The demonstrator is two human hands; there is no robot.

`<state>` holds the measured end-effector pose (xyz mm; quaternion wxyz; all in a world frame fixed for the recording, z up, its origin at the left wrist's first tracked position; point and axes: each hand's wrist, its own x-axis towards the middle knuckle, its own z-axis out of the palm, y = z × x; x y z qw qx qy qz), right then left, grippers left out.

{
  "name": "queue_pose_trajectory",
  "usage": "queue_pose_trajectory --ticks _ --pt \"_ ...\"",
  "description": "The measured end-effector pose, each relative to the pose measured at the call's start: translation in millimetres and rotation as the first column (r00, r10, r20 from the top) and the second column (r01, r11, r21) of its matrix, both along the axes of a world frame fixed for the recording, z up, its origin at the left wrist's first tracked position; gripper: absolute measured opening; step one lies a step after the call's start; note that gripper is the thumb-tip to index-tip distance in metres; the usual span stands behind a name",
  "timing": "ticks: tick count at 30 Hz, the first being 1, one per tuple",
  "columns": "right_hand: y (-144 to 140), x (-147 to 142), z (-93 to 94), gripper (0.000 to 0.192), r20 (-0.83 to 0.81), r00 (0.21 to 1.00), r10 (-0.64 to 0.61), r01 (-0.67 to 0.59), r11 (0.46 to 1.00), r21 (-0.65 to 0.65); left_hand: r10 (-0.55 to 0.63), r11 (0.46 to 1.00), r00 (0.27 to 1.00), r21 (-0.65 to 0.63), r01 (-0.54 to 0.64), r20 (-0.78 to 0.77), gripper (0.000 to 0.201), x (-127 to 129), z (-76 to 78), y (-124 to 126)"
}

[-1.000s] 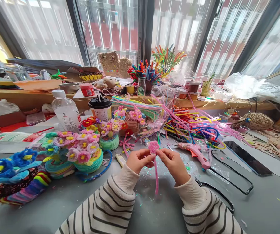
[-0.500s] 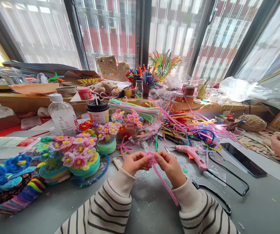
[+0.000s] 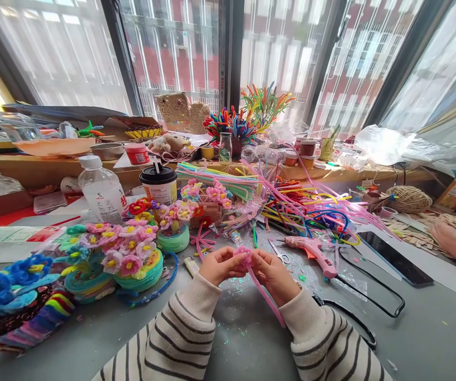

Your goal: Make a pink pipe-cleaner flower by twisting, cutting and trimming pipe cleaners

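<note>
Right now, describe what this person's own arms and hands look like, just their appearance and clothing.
Both arms wear a knitted long-sleeved top in cream with thin dark horizontal stripes. Each sleeve ends in a plain cream ribbed cuff at the wrist. The left hand and right hand are bare: no gloves, and no rings, watch or bracelets show. The fingers carry no visible markings.

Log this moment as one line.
left hand: pinching pink pipe cleaner | right hand: pinching same pipe cleaner | nearby: glue gun, scissors
</note>
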<state>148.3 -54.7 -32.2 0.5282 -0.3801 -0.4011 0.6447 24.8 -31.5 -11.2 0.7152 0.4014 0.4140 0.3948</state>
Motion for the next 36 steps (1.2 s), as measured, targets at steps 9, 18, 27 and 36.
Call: queue_pose_trajectory --ticks 9,18,27,36 --pt "-2 -1 4.8 0.029 -0.082 0.997 -0.007 0.0 0.997 -0.083 -0.061 0.998 0.998 -0.008 0.062 0.029 0.03 -2 -0.4 1" --pt "-1 1 3.9 0.024 -0.047 0.999 -0.028 0.023 0.996 -0.087 0.03 0.994 1.0 0.109 -0.029 -0.004 0.027 0 -5.5 1" --pt "-1 2 -0.8 0.018 -0.141 0.99 0.025 -0.038 0.995 -0.089 0.001 0.999 1.0 0.046 -0.001 -0.015 0.025 -3 -4.7 4" --pt "2 5 -3.3 0.014 -0.135 0.99 0.04 -0.055 0.993 -0.108 -0.071 0.995 0.996 0.06 0.075 -0.062 0.023 -3 -10.9 3"
